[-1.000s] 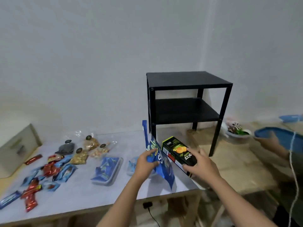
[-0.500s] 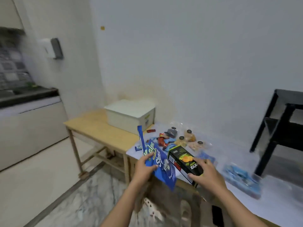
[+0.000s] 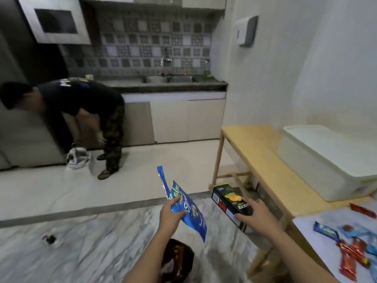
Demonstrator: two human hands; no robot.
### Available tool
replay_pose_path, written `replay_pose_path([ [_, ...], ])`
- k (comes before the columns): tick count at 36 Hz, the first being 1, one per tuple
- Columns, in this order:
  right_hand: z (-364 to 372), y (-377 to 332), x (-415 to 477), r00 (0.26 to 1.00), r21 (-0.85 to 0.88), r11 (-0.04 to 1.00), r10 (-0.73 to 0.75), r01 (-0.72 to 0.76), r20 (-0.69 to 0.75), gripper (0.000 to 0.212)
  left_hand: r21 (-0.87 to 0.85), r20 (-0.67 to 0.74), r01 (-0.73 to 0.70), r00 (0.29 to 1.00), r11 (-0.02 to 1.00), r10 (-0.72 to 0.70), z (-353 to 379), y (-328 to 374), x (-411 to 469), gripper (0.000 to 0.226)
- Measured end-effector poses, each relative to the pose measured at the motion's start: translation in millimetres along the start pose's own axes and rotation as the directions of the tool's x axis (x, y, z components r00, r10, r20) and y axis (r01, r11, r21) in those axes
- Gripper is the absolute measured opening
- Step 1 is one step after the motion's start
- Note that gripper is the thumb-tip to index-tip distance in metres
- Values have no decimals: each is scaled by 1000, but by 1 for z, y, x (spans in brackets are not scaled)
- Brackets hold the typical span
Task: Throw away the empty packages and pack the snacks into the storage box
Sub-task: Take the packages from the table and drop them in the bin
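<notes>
Head view: at lower centre of the frame the left hand (image 3: 170, 213) pinches a blue snack bag (image 3: 188, 209) by its upper part, thumb on the face and fingers curled behind, so the limp bag hangs down. It hangs just above a dark waste bin (image 3: 177, 260) at the bottom edge, which looks like the reason for holding it there: it reads as empty and ready to drop. To its right, the right hand (image 3: 253, 213) wraps closed over the far end of a black juice carton (image 3: 229, 203), held level and off to the side of the bin, probably waiting its turn.

Along the right edge stands a wooden table (image 3: 259, 152) with the white storage box (image 3: 328, 160) on it, lid on, well apart from both hands. At lower right a white sheet (image 3: 318, 240) carries the snacks (image 3: 350, 252) still to be packed.

Counted: one bag, one carton, one bin, one box. I make out roughly three red wrappers and three or four blue ones, though blur prevents an exact tally

At middle left, another person (image 3: 81, 111) bends over
</notes>
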State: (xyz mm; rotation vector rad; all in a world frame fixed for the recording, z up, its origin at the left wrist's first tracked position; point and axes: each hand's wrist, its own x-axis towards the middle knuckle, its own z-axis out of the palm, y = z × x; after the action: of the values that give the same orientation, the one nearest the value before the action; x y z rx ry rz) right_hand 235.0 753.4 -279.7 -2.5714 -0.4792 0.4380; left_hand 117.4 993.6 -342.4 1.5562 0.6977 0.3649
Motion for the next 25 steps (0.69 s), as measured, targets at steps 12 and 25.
replay_pose_path([
  [12,197,-9,138,848,-188,979,31,81,528,54,-58,-311,463,834,884,-457,-28,-178,40,52],
  [25,440,40,224,674,-176,979,196,-99,712,21,-6,-282,697,687,717,-670,-1,-399,144,32],
])
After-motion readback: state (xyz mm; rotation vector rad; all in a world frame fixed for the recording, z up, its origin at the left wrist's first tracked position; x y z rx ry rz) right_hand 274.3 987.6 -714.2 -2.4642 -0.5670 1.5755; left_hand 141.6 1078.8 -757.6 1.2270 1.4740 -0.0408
